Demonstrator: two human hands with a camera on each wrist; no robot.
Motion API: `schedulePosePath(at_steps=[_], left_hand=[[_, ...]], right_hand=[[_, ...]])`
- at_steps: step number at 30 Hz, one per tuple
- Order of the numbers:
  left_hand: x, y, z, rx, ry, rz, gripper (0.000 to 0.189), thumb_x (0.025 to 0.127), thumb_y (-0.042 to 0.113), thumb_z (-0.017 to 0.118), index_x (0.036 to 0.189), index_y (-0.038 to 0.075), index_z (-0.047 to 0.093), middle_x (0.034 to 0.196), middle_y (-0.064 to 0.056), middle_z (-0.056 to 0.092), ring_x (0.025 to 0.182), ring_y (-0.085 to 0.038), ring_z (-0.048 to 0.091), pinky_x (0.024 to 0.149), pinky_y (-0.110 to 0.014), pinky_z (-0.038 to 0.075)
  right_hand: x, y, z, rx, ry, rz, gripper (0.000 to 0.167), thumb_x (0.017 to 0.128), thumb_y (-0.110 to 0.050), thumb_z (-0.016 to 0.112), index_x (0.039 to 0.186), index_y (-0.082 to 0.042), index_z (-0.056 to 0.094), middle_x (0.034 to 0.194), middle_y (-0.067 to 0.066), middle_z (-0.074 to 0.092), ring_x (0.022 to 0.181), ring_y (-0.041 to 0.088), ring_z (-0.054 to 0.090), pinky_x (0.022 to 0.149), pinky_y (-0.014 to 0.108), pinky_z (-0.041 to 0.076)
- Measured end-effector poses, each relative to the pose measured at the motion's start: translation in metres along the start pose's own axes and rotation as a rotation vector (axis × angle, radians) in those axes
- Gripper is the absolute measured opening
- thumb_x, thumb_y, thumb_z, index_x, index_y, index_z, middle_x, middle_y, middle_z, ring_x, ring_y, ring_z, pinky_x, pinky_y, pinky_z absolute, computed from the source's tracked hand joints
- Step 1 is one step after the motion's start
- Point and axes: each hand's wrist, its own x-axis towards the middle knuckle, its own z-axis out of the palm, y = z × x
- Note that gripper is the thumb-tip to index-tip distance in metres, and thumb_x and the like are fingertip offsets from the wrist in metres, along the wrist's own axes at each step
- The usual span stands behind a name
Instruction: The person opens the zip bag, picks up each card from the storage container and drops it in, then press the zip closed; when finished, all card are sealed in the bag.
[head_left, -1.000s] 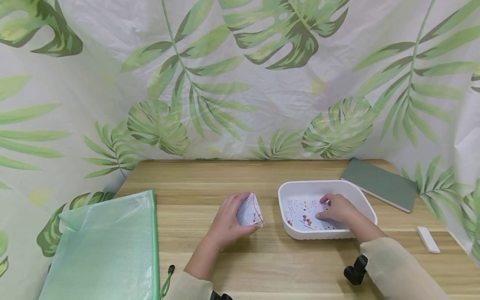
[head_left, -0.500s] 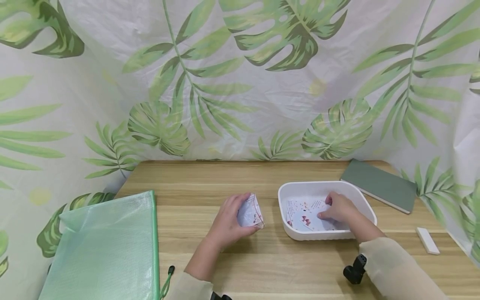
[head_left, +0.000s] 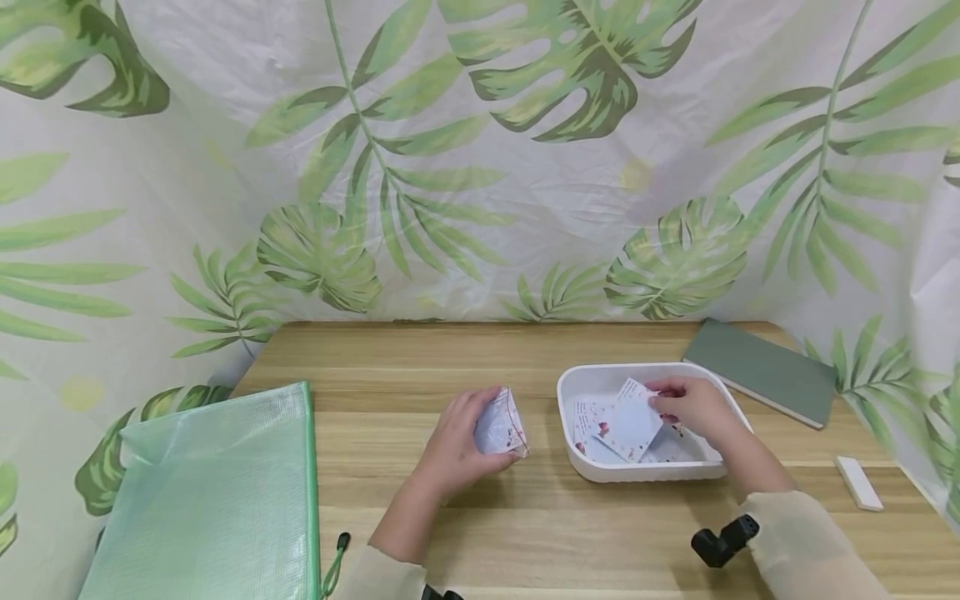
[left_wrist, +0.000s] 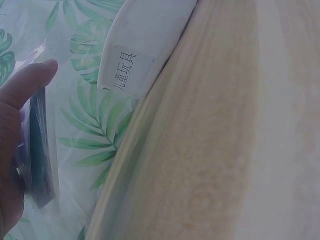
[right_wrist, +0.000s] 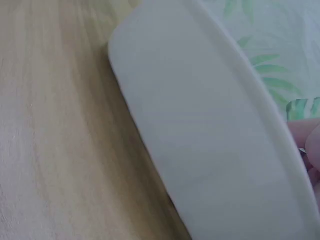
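Note:
In the head view my left hand (head_left: 453,437) holds a small clear plastic packet (head_left: 497,423) with a red line along its edge, just left of a white plastic bin (head_left: 645,473). The left wrist view shows the thumb pressed against the same packet (left_wrist: 41,145), something dark inside it. My right hand (head_left: 697,408) pinches a pale printed paper square (head_left: 632,423) by its upper right edge, tilted above the bin's floor. Under it lie more printed papers (head_left: 587,417). In the right wrist view the bin wall (right_wrist: 200,120) hides most of the right hand.
A green mesh zipper bag (head_left: 217,500) lies at the left. A dark green notebook (head_left: 761,371) sits behind the bin to the right, with a small white block (head_left: 858,482) nearer. The bin carries a label (left_wrist: 125,70). A leaf-patterned cloth hangs behind the table.
The right hand has lifted a paper square from the bin's floor and drawn back slightly to the right. The left hand and its packet have stayed still.

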Motion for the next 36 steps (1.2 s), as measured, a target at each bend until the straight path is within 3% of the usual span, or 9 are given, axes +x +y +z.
schedulePosePath(at_steps=[3,8,11,15,18,23,36], left_hand=[[0.0,0.0,0.0,-0.001,-0.001,-0.006,0.088,0.063,0.032,0.088,0.14,0.014,0.05,0.129,-0.008,0.057,0.119,-0.027,0.052,0.101,-0.047,0.044],[0.0,0.001,-0.001,-0.006,0.001,-0.002,0.088,0.063,0.032,0.088,0.14,0.013,0.05,0.129,-0.009,0.057,0.119,-0.028,0.052,0.101,-0.048,0.044],[0.0,0.001,-0.001,-0.004,0.003,0.004,0.088,0.063,0.032,0.088,0.14,0.013,0.051,0.129,-0.009,0.057,0.119,-0.028,0.052,0.101,-0.047,0.044],[0.001,0.0,0.0,0.006,0.005,0.008,0.088,0.063,0.032,0.088,0.14,0.013,0.05,0.129,-0.009,0.057,0.119,-0.027,0.052,0.101,-0.047,0.044],[0.0,-0.001,0.001,0.014,0.006,0.006,0.089,0.063,0.033,0.088,0.141,0.014,0.05,0.13,-0.009,0.057,0.119,-0.027,0.052,0.101,-0.047,0.044],[0.0,-0.001,0.001,0.008,-0.004,-0.015,0.089,0.063,0.033,0.088,0.141,0.015,0.049,0.132,-0.009,0.056,0.121,-0.028,0.051,0.103,-0.048,0.043],[0.0,0.0,0.0,0.038,-0.002,-0.012,0.091,0.064,0.033,0.088,0.142,0.012,0.048,0.132,-0.01,0.056,0.122,-0.028,0.051,0.104,-0.048,0.043]], right_hand=[[-0.005,-0.005,-0.005,-0.02,0.039,-0.036,0.039,0.094,-0.024,0.064,0.124,0.0,0.065,0.109,0.017,0.068,0.087,0.017,0.062,0.074,0.029,0.053],[-0.016,-0.018,-0.008,0.018,0.114,-0.021,0.042,0.095,-0.033,0.062,0.126,-0.004,0.065,0.119,0.018,0.067,0.099,0.021,0.063,0.083,0.034,0.054],[-0.024,-0.028,-0.008,0.069,0.186,-0.009,0.045,0.095,-0.037,0.062,0.127,-0.005,0.065,0.122,0.016,0.067,0.1,0.016,0.062,0.083,0.028,0.054],[-0.034,-0.041,-0.004,0.218,0.31,-0.006,0.046,0.094,-0.036,0.064,0.127,-0.005,0.064,0.101,-0.003,0.072,0.082,0.005,0.061,0.07,0.019,0.054],[-0.04,-0.051,0.007,0.364,0.364,-0.065,0.043,0.094,-0.025,0.066,0.127,0.001,0.062,0.079,-0.017,0.067,0.067,0.001,0.061,0.064,0.019,0.055],[-0.05,-0.069,0.032,0.511,0.359,-0.133,0.037,0.092,-0.009,0.065,0.125,0.008,0.06,0.07,-0.016,0.062,0.06,0.001,0.063,0.061,0.02,0.056],[-0.061,-0.092,0.072,0.636,0.306,-0.074,0.032,0.09,-0.001,0.065,0.122,0.005,0.063,0.071,-0.008,0.061,0.058,0.005,0.063,0.059,0.021,0.056]])
